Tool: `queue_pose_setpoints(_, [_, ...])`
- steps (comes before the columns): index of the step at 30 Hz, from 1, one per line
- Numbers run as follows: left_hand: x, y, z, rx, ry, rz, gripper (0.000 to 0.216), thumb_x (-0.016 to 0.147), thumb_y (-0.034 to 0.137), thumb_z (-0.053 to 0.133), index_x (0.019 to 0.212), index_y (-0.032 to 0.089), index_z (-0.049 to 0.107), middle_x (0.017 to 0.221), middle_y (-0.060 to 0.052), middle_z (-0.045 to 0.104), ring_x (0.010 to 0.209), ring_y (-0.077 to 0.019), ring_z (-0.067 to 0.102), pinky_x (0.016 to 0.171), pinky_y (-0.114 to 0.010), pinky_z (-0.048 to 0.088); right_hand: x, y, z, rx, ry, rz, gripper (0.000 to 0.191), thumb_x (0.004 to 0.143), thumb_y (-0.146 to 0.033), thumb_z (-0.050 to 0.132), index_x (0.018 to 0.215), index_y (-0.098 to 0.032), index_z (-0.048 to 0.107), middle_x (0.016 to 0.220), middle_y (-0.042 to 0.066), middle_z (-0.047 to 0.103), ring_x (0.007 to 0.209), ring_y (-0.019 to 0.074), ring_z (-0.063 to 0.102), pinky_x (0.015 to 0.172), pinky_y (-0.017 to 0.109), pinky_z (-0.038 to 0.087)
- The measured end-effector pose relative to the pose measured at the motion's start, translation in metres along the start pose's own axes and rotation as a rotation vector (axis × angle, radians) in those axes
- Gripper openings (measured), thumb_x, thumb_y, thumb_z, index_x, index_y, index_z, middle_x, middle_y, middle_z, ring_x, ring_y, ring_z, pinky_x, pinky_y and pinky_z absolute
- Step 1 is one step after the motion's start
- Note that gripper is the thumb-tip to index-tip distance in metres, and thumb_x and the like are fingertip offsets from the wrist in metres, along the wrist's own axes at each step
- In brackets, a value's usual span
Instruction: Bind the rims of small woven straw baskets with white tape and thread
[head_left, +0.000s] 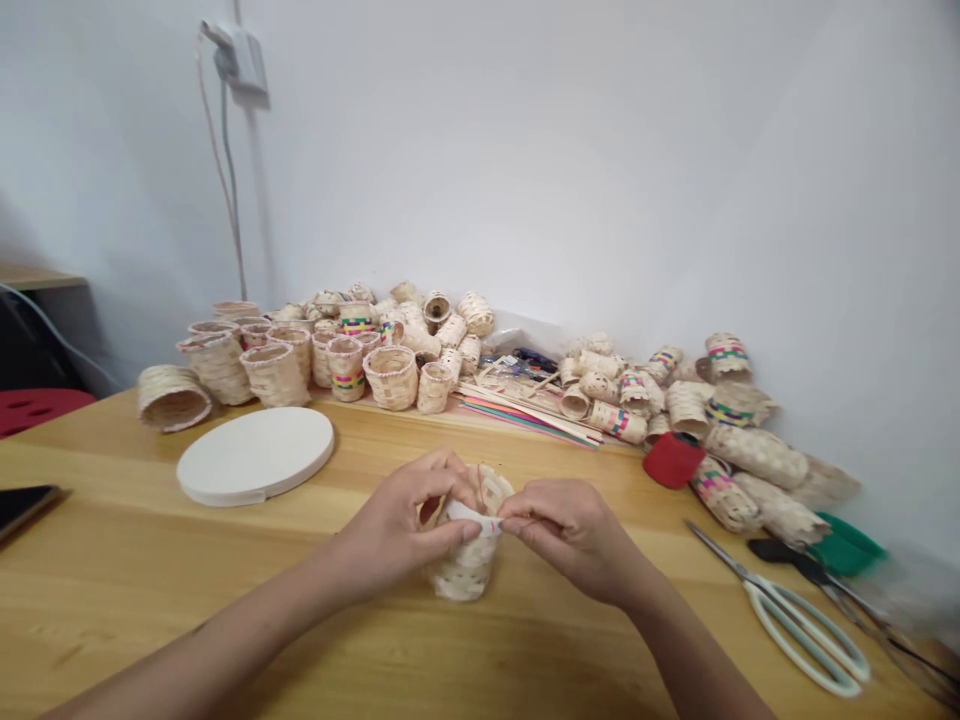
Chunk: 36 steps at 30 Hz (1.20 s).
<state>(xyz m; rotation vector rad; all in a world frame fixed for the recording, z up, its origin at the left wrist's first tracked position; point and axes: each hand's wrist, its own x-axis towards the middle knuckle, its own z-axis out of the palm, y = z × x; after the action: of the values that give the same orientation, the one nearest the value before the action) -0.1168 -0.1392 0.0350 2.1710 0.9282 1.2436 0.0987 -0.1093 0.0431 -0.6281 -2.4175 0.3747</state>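
Wooden tabletop [375, 442] lies beneath a pale woven basket [463, 575], partly white-rimmed

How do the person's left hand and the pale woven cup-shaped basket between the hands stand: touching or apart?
Touching. The head view shows the left hand gripping the basket, thumb against the white rim strip.

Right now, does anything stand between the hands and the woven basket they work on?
Nothing visible blocks them: the left hand and right hand are both at the top of the woven basket, where a white strip lies.
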Motion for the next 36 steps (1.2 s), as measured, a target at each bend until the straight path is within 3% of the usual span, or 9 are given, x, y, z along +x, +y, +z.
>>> queue_pose_setpoints(6, [-0.008,-0.004,0.0,0.328,0.112,0.131,0.012,0.081,0.013,0.055,0.076,0.019,0.064,0.081,-0.004,0.056,0.077,-0.0166,0.052,0.065,-0.028,0.042,-0.002,-0.007,-0.006,-0.077,0.1,0.155,0.025,0.093,-0.024,0.047,0.116,-0.024,0.056,0.068,-0.003,0.059,0.06,0.0125,0.054,0.058,0.021,0.042])
queue_pose_setpoints(9, [-0.01,-0.007,0.0,0.471,0.113,0.253,0.017,0.084,0.01,0.052,0.077,0.019,0.065,0.079,-0.005,0.058,0.072,-0.0159,0.048,0.06,-0.028,0.038,-0.002,-0.007,-0.007,-0.096,0.12,0.138,0.022,0.095,-0.022,0.041,0.112,-0.023,0.056,0.082,0.002,0.066,0.072,0.015,0.061,0.067,0.024,0.046])
queue_pose_setpoints(12, [-0.011,-0.009,0.0,0.524,0.086,0.334,0.017,0.085,0.009,0.051,0.08,0.018,0.064,0.081,-0.006,0.059,0.071,-0.0157,0.046,0.06,-0.029,0.036,-0.002,-0.005,-0.004,-0.063,0.136,0.111,0.015,0.094,-0.023,0.046,0.105,-0.023,0.057,0.081,0.002,0.07,0.073,0.016,0.066,0.067,0.025,0.049])
queue_pose_setpoints(17, [-0.013,-0.012,0.001,0.563,0.033,0.387,0.015,0.085,0.008,0.051,0.08,0.016,0.063,0.08,-0.006,0.058,0.071,-0.0163,0.043,0.06,-0.029,0.035,0.0,-0.002,-0.003,-0.123,0.179,-0.086,0.012,0.093,-0.021,0.052,0.09,-0.022,0.064,0.079,0.002,0.071,0.07,0.0149,0.065,0.066,0.025,0.048])
queue_pose_setpoints(22, [-0.013,-0.013,0.001,0.571,-0.001,0.414,0.017,0.085,0.006,0.049,0.081,0.016,0.062,0.082,-0.005,0.059,0.071,-0.0163,0.041,0.059,-0.029,0.034,0.003,-0.003,-0.005,-0.182,0.12,-0.165,0.019,0.093,-0.016,0.048,0.092,-0.022,0.066,0.082,0.004,0.068,0.075,0.0166,0.058,0.067,0.028,0.045])
queue_pose_setpoints(27, [-0.012,-0.012,0.001,0.529,-0.025,0.387,0.017,0.085,0.006,0.05,0.081,0.017,0.063,0.083,-0.005,0.059,0.071,-0.0162,0.043,0.06,-0.029,0.035,0.002,-0.002,-0.003,-0.302,0.082,-0.139,0.021,0.091,-0.012,0.049,0.087,-0.022,0.067,0.082,0.004,0.064,0.076,0.0171,0.053,0.064,0.028,0.04])
queue_pose_setpoints(33, [-0.01,-0.009,0.003,0.187,-0.1,0.097,0.009,0.08,0.014,0.06,0.074,0.017,0.065,0.081,-0.003,0.058,0.08,-0.0152,0.054,0.07,-0.026,0.042,0.004,-0.002,-0.003,-0.163,0.169,-0.111,0.016,0.093,-0.015,0.047,0.09,-0.021,0.062,0.079,0.004,0.062,0.076,0.0172,0.055,0.069,0.029,0.043])
queue_pose_setpoints(36, [-0.009,-0.009,0.002,0.069,-0.128,0.03,0.007,0.08,0.015,0.061,0.075,0.017,0.065,0.084,-0.003,0.06,0.084,-0.0152,0.056,0.075,-0.026,0.044,0.003,0.001,-0.004,-0.118,0.232,-0.027,0.014,0.092,-0.015,0.048,0.084,-0.021,0.059,0.078,0.003,0.061,0.075,0.017,0.056,0.068,0.029,0.045])
